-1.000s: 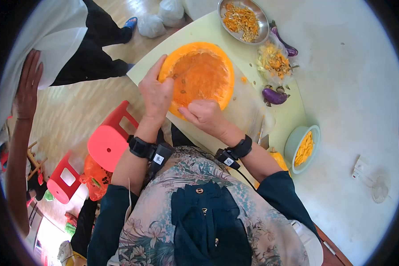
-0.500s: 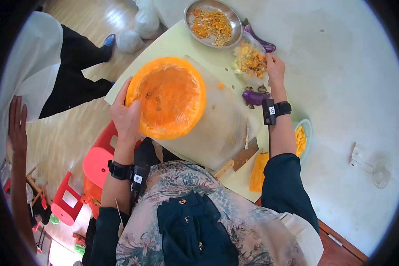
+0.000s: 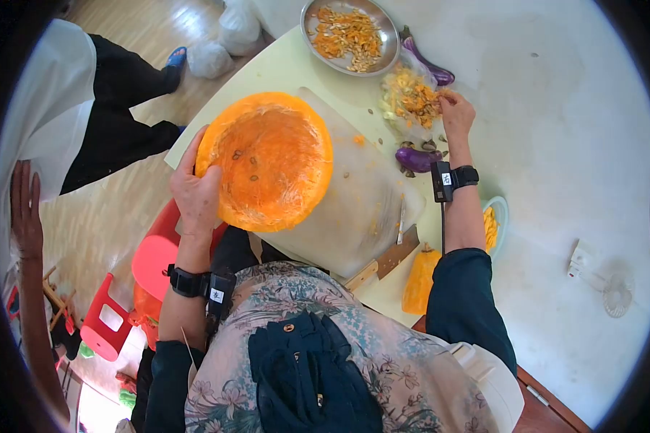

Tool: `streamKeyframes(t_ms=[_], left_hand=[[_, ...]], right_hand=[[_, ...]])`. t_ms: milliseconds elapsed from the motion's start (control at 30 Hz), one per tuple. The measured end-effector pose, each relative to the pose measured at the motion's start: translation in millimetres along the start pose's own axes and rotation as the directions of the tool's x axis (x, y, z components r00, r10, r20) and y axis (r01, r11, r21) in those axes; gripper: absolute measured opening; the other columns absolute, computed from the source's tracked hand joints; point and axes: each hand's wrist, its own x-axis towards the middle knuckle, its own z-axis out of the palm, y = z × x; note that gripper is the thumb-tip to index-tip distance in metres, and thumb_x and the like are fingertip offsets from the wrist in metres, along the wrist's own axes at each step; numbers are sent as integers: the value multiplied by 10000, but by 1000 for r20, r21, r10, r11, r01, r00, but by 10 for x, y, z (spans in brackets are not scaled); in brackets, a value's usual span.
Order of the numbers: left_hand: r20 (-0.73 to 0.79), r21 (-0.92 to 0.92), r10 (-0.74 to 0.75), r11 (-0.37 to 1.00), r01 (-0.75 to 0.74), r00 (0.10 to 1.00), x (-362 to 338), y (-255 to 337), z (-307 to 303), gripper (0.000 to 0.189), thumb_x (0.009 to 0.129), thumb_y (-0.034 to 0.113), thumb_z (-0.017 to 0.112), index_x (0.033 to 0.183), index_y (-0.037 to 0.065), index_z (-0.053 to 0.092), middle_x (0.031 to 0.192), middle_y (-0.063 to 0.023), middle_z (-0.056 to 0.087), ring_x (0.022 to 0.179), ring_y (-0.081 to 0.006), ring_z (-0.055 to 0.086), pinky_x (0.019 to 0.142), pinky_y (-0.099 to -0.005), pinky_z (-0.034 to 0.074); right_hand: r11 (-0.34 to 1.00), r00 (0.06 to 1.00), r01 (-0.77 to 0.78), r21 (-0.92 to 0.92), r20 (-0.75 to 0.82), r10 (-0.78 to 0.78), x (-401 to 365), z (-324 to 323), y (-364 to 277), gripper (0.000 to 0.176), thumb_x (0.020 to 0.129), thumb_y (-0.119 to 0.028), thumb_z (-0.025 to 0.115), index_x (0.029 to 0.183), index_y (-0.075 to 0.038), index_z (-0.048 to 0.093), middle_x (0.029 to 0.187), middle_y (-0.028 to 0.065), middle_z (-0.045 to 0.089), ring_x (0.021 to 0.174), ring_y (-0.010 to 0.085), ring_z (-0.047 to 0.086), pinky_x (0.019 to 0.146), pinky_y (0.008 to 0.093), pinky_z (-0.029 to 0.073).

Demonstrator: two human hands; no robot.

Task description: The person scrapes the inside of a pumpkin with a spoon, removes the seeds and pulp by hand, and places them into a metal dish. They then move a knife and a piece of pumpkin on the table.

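My left hand point(image 3: 196, 195) grips the left rim of a scooped-out orange pumpkin half point(image 3: 271, 169), thumb inside and fingers outside. Its hollow faces up and a few seeds cling to the inner wall. At the right edge of a clear plastic bag point(image 3: 397, 119) of peelings and pumpkin scraps is my right hand point(image 3: 458, 115). Its fingertips are pinched together; I cannot make out what lies between them. Beside the bag stands a metal bowl point(image 3: 391, 54) with pumpkin seeds and pulp. One purple eggplant point(image 3: 420, 159) lies below the bag, another eggplant point(image 3: 430, 65) above it.
Under the pumpkin lies a cutting board point(image 3: 354, 209). A cleaver point(image 3: 397, 252) and a small knife point(image 3: 401, 220) rest at its near right. Nearby are a peeled pumpkin piece point(image 3: 420, 281) and a basin point(image 3: 502, 224) of cut pieces. A person point(image 3: 61, 108) stands left, near red stools point(image 3: 107, 321).
The pumpkin half and my left hand have shifted slightly left. My right hand has moved a little right and its fingers have turned toward the bag.
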Motion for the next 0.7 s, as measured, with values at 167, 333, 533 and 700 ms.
streamKeyframes(t_ms=[167, 333, 533, 700], left_hand=[[1, 33, 0, 999, 0, 1000, 15, -18, -23, 513, 707, -42, 445, 1208, -10, 552, 1078, -100, 623, 956, -140, 593, 846, -254, 452], [40, 80, -44, 996, 40, 998, 9, 25, -34, 526, 716, -58, 450, 1235, -19, 528, 1172, -122, 579, 1056, -173, 568, 910, -273, 438], [57, 41, -48, 998, 46, 997, 12, 21, -49, 527, 715, -51, 443, 1236, -28, 524, 1174, -122, 576, 1048, -172, 569, 903, -272, 440], [8, 14, 22, 1000, -22, 1000, 21, -58, -31, 508, 704, -39, 446, 1198, -7, 561, 1054, -102, 630, 924, -138, 594, 819, -251, 458]], right_hand=[[994, 996, 86, -62, 32, -85, -7, -188, -278, 186, 724, -216, 695, 710, -31, 681, 697, 120, 661, 636, 235, 643, 621, 327, 490], [955, 985, 85, -285, 168, -37, 50, -217, -323, 396, 791, -413, 628, 655, -43, 671, 625, 154, 620, 590, 301, 607, 583, 377, 453], [962, 999, 18, -271, -33, -28, 69, -114, -122, 406, 789, -419, 622, 629, -47, 652, 580, 146, 594, 588, 305, 600, 583, 370, 463], [995, 1000, 10, -100, -23, -12, 70, -83, 77, 229, 751, -279, 665, 699, -56, 659, 615, 99, 622, 574, 240, 601, 582, 329, 473]])
